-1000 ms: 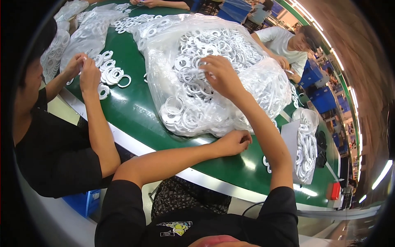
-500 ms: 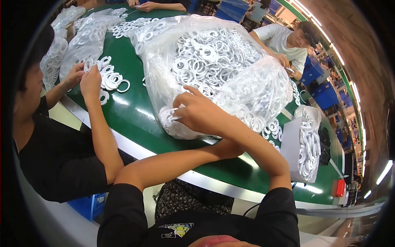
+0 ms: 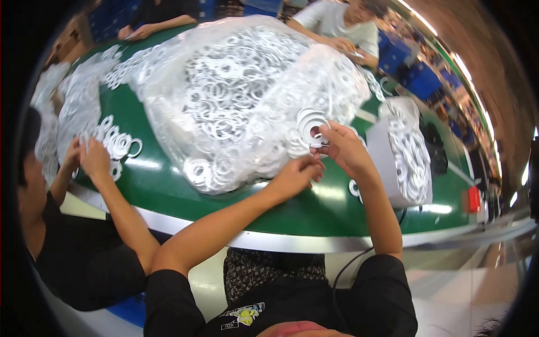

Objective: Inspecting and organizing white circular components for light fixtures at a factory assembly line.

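A green worktop (image 3: 292, 224) with a pale rim (image 3: 303, 244) spans the view. On it, a black bundle (image 3: 433, 149) lies at three o'clock, and a small red object (image 3: 474, 199) sits just past three, near the worktop's end. At one o'clock is a co-worker in a white top (image 3: 320, 19); at eleven, another with dark sleeves (image 3: 168, 11); at eight, one in black (image 3: 84, 258). Blue bins (image 3: 424, 80) stand at two o'clock, below a curving row of bright lights (image 3: 466, 78). A thin black cable (image 3: 343, 261) hangs at five, above pale flooring (image 3: 208, 286).
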Available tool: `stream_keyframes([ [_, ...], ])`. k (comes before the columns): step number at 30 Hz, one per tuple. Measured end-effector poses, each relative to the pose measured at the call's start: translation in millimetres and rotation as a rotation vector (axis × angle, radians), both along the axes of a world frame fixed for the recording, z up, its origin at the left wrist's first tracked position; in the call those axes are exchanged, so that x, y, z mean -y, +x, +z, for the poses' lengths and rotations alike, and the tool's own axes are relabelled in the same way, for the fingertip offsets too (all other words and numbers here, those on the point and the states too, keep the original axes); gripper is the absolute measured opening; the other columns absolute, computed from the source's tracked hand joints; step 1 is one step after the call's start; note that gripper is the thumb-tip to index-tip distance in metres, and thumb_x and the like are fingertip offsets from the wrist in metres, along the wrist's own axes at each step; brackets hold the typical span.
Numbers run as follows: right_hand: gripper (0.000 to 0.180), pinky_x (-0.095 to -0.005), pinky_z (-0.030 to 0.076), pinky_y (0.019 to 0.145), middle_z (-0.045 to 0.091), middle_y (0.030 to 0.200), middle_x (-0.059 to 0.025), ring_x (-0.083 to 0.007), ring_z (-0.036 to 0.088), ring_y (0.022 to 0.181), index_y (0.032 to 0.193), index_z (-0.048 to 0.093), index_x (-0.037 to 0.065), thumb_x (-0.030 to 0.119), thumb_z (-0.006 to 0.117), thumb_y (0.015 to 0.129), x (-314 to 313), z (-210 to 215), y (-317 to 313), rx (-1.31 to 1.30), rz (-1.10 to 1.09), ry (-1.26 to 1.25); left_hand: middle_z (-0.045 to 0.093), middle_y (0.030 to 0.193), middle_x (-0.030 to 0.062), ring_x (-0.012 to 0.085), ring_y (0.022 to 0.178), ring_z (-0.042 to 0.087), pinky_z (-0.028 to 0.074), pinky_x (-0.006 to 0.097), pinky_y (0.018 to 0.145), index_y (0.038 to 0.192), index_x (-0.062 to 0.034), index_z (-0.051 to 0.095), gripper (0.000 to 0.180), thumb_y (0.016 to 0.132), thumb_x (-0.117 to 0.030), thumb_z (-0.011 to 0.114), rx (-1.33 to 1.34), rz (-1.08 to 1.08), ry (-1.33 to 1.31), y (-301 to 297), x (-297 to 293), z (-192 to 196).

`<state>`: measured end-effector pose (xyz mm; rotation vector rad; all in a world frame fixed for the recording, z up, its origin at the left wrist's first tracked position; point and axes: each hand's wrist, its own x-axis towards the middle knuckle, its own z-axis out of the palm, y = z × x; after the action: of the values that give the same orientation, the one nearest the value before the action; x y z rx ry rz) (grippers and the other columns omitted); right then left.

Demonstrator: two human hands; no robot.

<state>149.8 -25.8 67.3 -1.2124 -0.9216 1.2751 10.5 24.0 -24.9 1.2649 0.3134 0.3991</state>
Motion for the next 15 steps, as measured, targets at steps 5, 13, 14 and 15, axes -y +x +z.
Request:
stream_keyframes([
  [5, 0.031, -0.0245, 0.049, 0.052, 0.065, 0.092, -0.0087, -0.0127, 0.06, 0.059, 0.116, 0.054, -0.003, 0.01, 0.059, 0.089, 51, -35, 8, 0.183, -0.221, 0.071, 0.056, 0.111, 0.0099, 0.0183, 0.108, 0.053, 0.048, 0.036, 0.09, 0.121, -0.0016, 0.047, 0.037, 0.085, -0.01, 0.05, 0.16, -0.084, -0.276, -2, 4, 11],
  [13, 0.034, -0.0357, 0.04, 0.076, 0.055, 0.089, -0.011, -0.0251, 0.049, 0.087, 0.118, 0.058, 0.005, 0.009, 0.047, 0.086, 72, -56, 18, 0.862, 0.13, 0.438, 0.06, 0.108, 0.0112, 0.0207, 0.095, 0.063, 0.057, 0.032, 0.073, 0.13, -0.0011, 0.04, 0.05, 0.087, -0.014, 0.062, -0.207, -0.343, -0.301, -10, 10, 29],
  [14, 0.034, -0.0357, 0.04, 0.076, 0.055, 0.089, -0.011, -0.0251, 0.049, 0.087, 0.118, 0.058, 0.005, 0.009, 0.047, 0.086, 72, -60, 13, 0.848, 0.12, 0.438, 0.06, 0.108, 0.0115, 0.0218, 0.094, 0.064, 0.057, 0.031, 0.071, 0.129, -0.0008, 0.041, 0.049, 0.086, -0.01, 0.062, -0.238, -0.421, -0.231, -10, 10, 28],
  [15, 0.035, -0.0368, 0.04, 0.078, 0.054, 0.091, -0.0116, -0.0262, 0.049, 0.091, 0.119, 0.057, 0.004, 0.01, 0.046, 0.087, 71, -62, 6, 0.835, 0.019, 0.489, 0.061, 0.106, 0.0122, 0.0222, 0.087, 0.066, 0.057, 0.03, 0.065, 0.127, -0.0017, 0.043, 0.049, 0.083, -0.006, 0.064, -0.281, -0.422, -0.24, -11, 14, 35],
])
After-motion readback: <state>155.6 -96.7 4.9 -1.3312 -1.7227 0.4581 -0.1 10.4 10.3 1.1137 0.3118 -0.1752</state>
